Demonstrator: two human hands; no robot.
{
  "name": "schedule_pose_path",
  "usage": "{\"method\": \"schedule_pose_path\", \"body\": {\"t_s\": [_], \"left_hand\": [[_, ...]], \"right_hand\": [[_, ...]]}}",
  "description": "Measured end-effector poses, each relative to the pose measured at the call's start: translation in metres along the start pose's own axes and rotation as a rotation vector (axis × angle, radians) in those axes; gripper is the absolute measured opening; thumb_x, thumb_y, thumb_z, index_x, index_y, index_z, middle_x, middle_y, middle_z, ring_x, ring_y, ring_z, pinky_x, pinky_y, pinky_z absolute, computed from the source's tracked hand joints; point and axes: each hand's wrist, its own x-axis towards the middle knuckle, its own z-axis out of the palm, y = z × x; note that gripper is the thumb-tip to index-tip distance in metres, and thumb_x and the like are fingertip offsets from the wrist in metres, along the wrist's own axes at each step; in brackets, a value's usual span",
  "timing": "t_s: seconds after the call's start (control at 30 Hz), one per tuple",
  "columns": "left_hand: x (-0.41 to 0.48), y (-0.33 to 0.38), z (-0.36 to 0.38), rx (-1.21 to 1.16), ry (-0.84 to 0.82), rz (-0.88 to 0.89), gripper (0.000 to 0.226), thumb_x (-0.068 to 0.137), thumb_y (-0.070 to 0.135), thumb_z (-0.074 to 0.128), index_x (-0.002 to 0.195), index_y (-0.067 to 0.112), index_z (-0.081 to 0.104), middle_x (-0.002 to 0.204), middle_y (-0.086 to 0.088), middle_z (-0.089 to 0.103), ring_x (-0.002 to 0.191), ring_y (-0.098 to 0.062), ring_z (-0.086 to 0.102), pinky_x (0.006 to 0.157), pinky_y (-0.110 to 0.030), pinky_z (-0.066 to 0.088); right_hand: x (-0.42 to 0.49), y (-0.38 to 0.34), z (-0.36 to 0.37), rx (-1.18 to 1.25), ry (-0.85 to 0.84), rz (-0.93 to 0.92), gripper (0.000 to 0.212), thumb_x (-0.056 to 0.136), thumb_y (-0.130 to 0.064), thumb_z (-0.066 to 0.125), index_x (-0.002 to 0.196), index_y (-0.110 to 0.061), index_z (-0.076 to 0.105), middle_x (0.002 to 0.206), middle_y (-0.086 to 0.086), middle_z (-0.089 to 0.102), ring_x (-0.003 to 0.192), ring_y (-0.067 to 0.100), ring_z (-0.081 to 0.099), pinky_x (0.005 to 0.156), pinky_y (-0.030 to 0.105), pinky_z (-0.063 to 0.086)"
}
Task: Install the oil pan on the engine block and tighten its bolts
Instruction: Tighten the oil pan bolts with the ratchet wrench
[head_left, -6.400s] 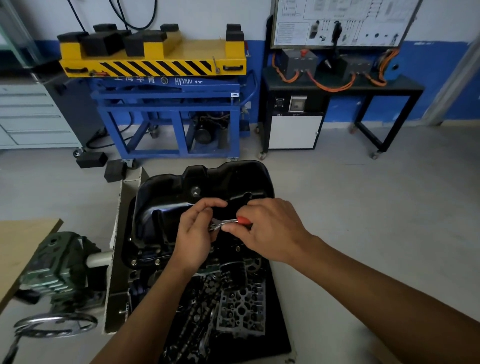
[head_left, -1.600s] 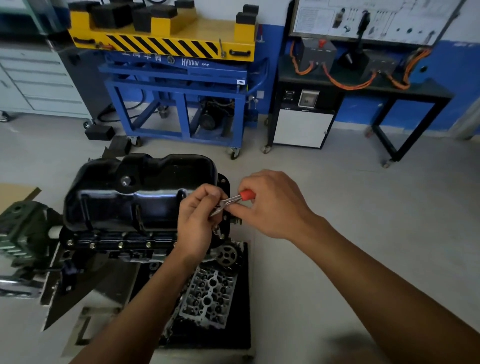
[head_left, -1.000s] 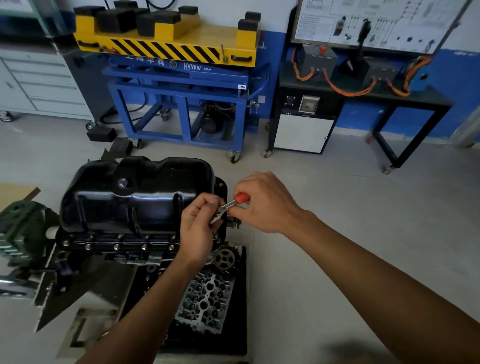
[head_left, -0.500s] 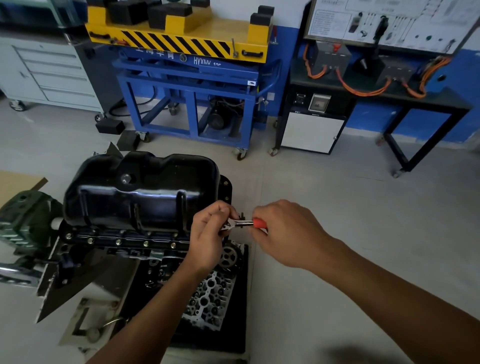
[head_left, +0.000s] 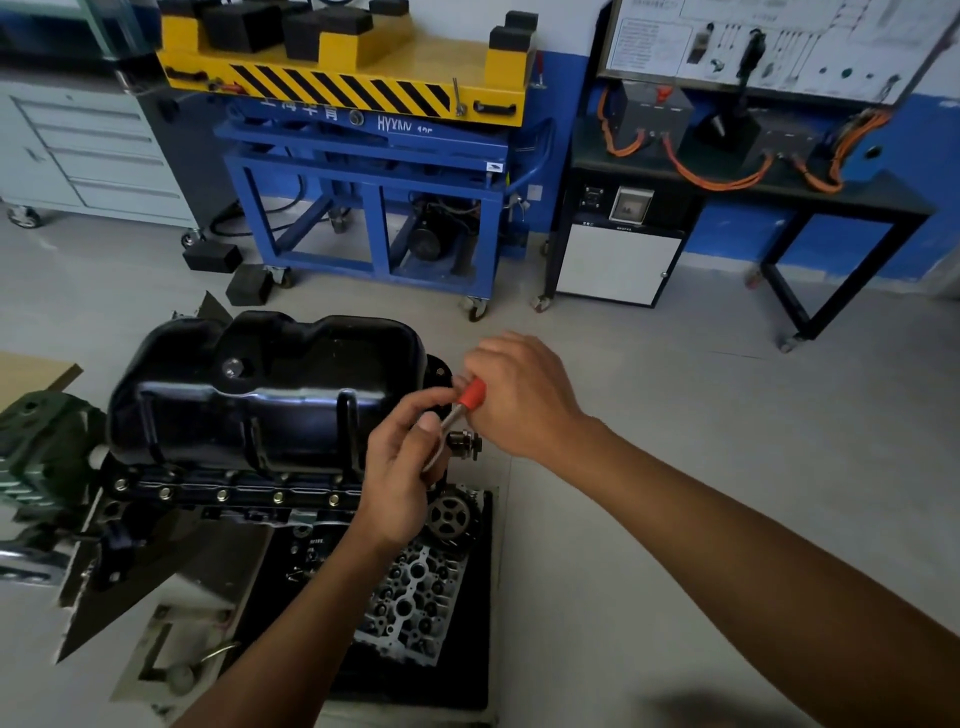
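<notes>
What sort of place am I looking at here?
Probably an auto-mechanics training workshop: a black oil pan sits on an engine, a blue-and-yellow lift table stands behind, and a wired demonstration board hangs above.

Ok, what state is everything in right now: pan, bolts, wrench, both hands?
oil pan: seated on the engine block, sump up.
flange bolts: row fitted along near edge; tightness unclear.
drain plug: in place.
wrench: held at the pan's right end.
right hand: grips the wrench's red handle.
left hand: pinches the wrench's metal end.
cylinder head: lying on the black mat.
</notes>
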Motion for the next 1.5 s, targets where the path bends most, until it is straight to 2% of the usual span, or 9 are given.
{"method": "schedule_pose_path", "body": {"t_s": [0.2, 0.33, 0.43, 0.53, 0.7, 0.9, 1.0, 1.43, 1.5], "left_hand": [[0.002, -0.007, 0.003, -0.016, 0.050, -0.019, 0.034, 0.084, 0.035, 0.055, 0.104, 0.012, 0.070, 0.049, -0.007, 0.042, 0.041, -0.027, 0.025, 0.043, -0.031, 0.020], [0.000, -0.006, 0.001, 0.004, 0.042, -0.025, 0.032, 0.084, 0.032, 0.054, 0.097, 0.007, 0.068, 0.052, 0.007, 0.055, 0.044, -0.004, 0.040, 0.046, -0.020, 0.031], [0.000, 0.001, 0.003, 0.034, 0.004, -0.041, 0.026, 0.089, 0.021, 0.050, 0.085, -0.001, 0.065, 0.049, 0.007, 0.051, 0.044, -0.004, 0.039, 0.046, -0.020, 0.029], [-0.001, 0.013, 0.003, 0.019, -0.053, -0.059, 0.039, 0.088, 0.027, 0.057, 0.086, -0.012, 0.060, 0.051, 0.002, 0.037, 0.046, -0.011, 0.027, 0.046, -0.029, 0.019], [0.027, 0.040, 0.001, 0.019, -0.103, -0.036, 0.019, 0.090, 0.019, 0.054, 0.090, 0.005, 0.067, 0.054, 0.003, 0.039, 0.051, -0.012, 0.032, 0.050, -0.025, 0.026], [0.044, 0.033, -0.001, 0.239, -0.207, -0.041, 0.026, 0.101, 0.000, 0.048, 0.089, 0.012, 0.068, 0.053, 0.008, 0.045, 0.052, -0.006, 0.038, 0.053, -0.019, 0.033], [0.048, 0.031, -0.003, 0.261, -0.247, -0.055, 0.022, 0.099, 0.008, 0.049, 0.090, 0.011, 0.068, 0.055, 0.009, 0.046, 0.054, -0.007, 0.039, 0.054, -0.019, 0.034], [0.054, 0.022, -0.006, 0.258, -0.166, -0.051, 0.031, 0.107, 0.008, 0.040, 0.088, 0.011, 0.064, 0.063, -0.026, 0.041, 0.055, -0.023, 0.036, 0.050, -0.022, 0.034], [0.054, 0.021, -0.005, 0.252, -0.170, -0.063, 0.030, 0.107, 0.008, 0.040, 0.089, 0.010, 0.063, 0.063, -0.023, 0.041, 0.055, -0.023, 0.035, 0.049, -0.022, 0.033]], "right_hand": [[-0.024, -0.009, -0.013, -0.090, -0.001, 0.148, 0.032, 0.078, -0.018, 0.072, 0.061, -0.021, 0.046, 0.063, 0.002, 0.057, 0.061, 0.026, 0.053, 0.059, 0.029, 0.029], [-0.037, -0.014, -0.011, -0.154, 0.024, 0.221, 0.030, 0.083, -0.023, 0.068, 0.061, -0.021, 0.048, 0.066, 0.002, 0.060, 0.061, 0.026, 0.054, 0.062, 0.031, 0.030], [-0.031, -0.016, -0.013, -0.134, -0.061, 0.218, 0.028, 0.088, -0.027, 0.063, 0.068, -0.022, 0.044, 0.073, -0.001, 0.054, 0.074, 0.024, 0.054, 0.068, 0.034, 0.033], [-0.020, -0.016, -0.019, -0.106, -0.082, 0.217, 0.029, 0.085, -0.025, 0.067, 0.068, -0.022, 0.044, 0.074, -0.003, 0.050, 0.080, 0.023, 0.052, 0.071, 0.036, 0.039], [-0.004, -0.014, -0.036, -0.052, 0.137, 0.271, 0.048, 0.081, -0.024, 0.074, 0.057, -0.028, 0.033, 0.064, -0.008, 0.043, 0.068, 0.017, 0.043, 0.061, 0.032, 0.033], [-0.013, -0.005, -0.034, -0.098, 0.065, 0.336, 0.035, 0.082, -0.028, 0.074, 0.064, -0.023, 0.046, 0.070, -0.004, 0.052, 0.073, 0.021, 0.053, 0.061, 0.032, 0.033], [-0.013, -0.004, -0.029, -0.083, 0.060, 0.365, 0.031, 0.082, -0.030, 0.075, 0.066, -0.023, 0.049, 0.072, -0.001, 0.058, 0.073, 0.019, 0.052, 0.061, 0.032, 0.034], [-0.016, -0.004, -0.021, -0.092, 0.059, 0.373, 0.021, 0.085, -0.030, 0.071, 0.070, -0.017, 0.061, 0.072, 0.000, 0.060, 0.072, 0.021, 0.054, 0.061, 0.032, 0.035], [-0.017, -0.003, -0.021, -0.090, 0.053, 0.372, 0.021, 0.085, -0.030, 0.071, 0.070, -0.018, 0.060, 0.073, -0.001, 0.061, 0.072, 0.021, 0.054, 0.061, 0.031, 0.034]]}}
